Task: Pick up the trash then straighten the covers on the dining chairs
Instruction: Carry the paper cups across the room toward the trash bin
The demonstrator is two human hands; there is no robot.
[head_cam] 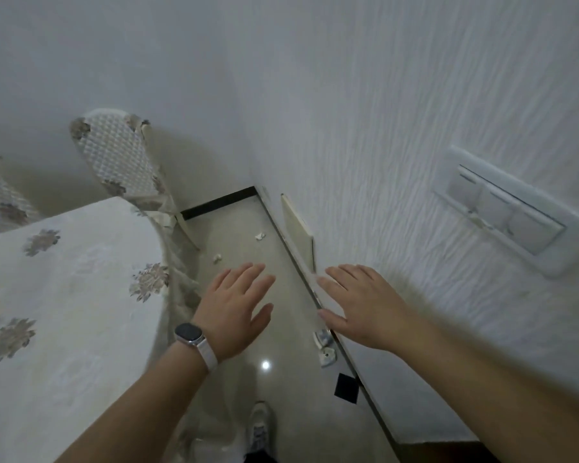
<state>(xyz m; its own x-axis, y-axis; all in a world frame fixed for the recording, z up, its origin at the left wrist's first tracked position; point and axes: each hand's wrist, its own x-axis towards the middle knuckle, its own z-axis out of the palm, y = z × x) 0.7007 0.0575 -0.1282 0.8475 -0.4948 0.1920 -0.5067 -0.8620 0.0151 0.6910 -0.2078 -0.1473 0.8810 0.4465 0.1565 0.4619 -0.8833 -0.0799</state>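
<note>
A narrow strip of glossy tiled floor runs between a textured white wall and the dining table, which is draped in a pale floral cloth. Two crumpled scraps of white paper lie on the tiles just off the table's far corner: one scrap close beside the hanging cloth, a second scrap a little farther from the table, toward the wall. Two more pale bits sit against the skirting on the wall side, across the floor from the table; whether they are trash is hard to tell.

Beyond the table's far corner stands a covered dining chair, its quilted cover bunched low down with loose ends hanging. Another covered chair shows at the table's far left edge.

Both arms reach forward and down over the floor strip, palms down. The left hand, with a smartwatch on its wrist, has its fingers spread and holds nothing; it hangs beside the table's edge. The right hand, nearer the wall, is likewise flat, its fingers straight and empty. Judging from this, the trash pick-up is not yet done, and the reach looks aimed at the scraps ahead. One shoe shows below, beside the table's near end.
</note>
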